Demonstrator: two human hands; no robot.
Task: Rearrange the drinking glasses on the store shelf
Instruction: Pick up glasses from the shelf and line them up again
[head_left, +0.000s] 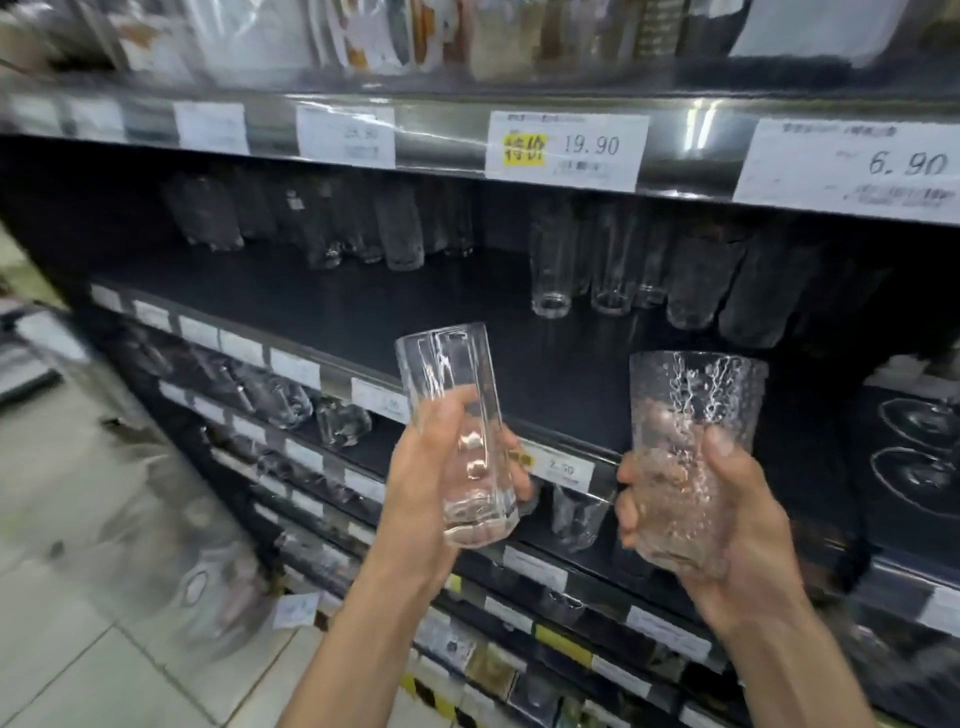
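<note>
The left hand (415, 483) grips a smooth tall glass (457, 436); the right hand (727, 519) grips a textured glass (691, 447). Both glasses are held upright before the dark shelf (363, 306).

View: single wide-angle camera on the person's head.
Facing: forward and down at the store shelf (415, 301), with the 19.90 price tag (567, 149) above frame centre; shelf edges slant down to the right.
Nearness: close; the left hand (436, 483) gripping the smooth glass (449, 395) and the right hand (727, 519) gripping the dimpled glass (696, 400) sit below the tag.
Margins: floor (78, 519) far below-left of the tag; blurred upper shelf goods (363, 41) above it.
</note>
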